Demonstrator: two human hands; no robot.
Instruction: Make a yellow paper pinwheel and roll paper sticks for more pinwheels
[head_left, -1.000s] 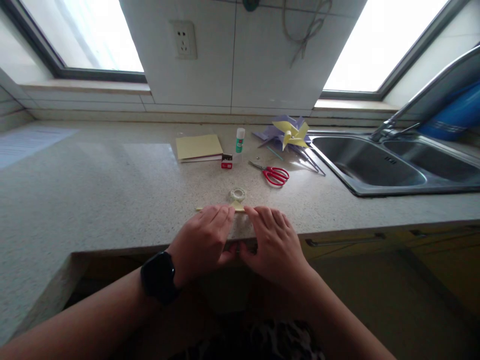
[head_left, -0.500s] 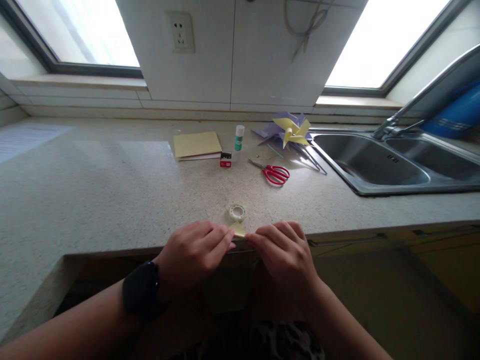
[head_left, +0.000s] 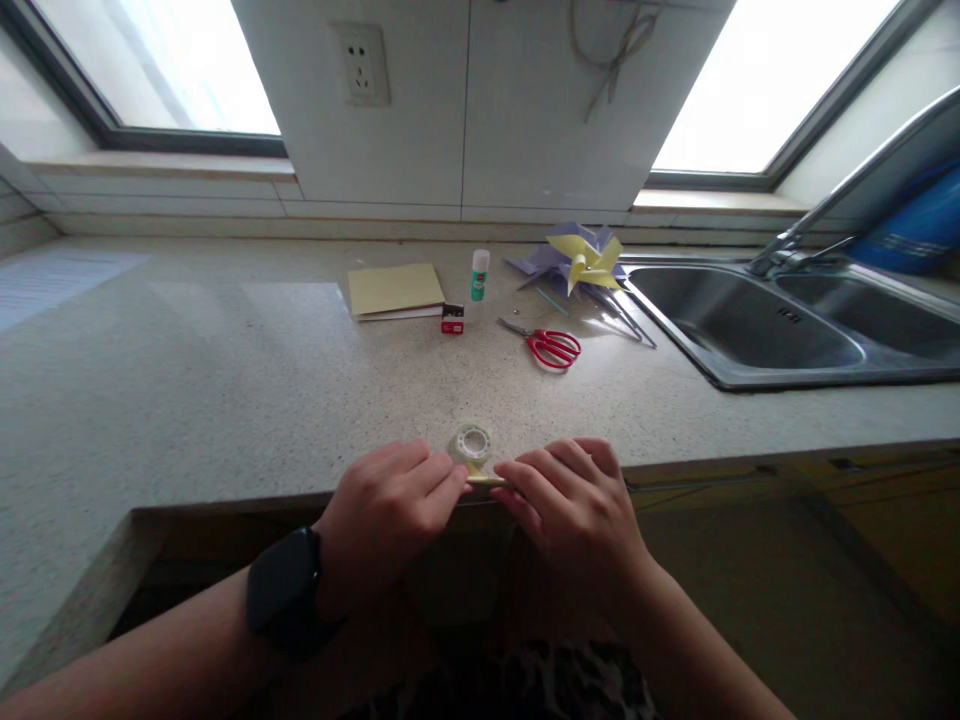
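Note:
At the counter's front edge, my left hand (head_left: pixel 401 505) and my right hand (head_left: pixel 574 505) each pinch one end of a yellow paper roll (head_left: pixel 486 480). Between the fingertips it shows as a thin, level strip, with a small triangular flap of yellow paper behind it; the ends are hidden in my fingers. Just beyond, a roll of clear tape (head_left: pixel 458 440) lies flat on the counter, very close to the flap. Whether tape and paper touch I cannot tell.
Farther back are red-handled scissors (head_left: pixel 553 347), a small red box (head_left: pixel 452 320), a glue stick (head_left: pixel 479 276) and a stack of yellow paper (head_left: pixel 396 290). Yellow and purple pinwheels (head_left: pixel 581 260) lie beside the steel sink (head_left: pixel 716 383) at right.
Between my fingers the yellow paper has turned from a wider triangle into a narrower roll. The tape roll has shifted slightly toward me. My hands have stayed nearly in place.

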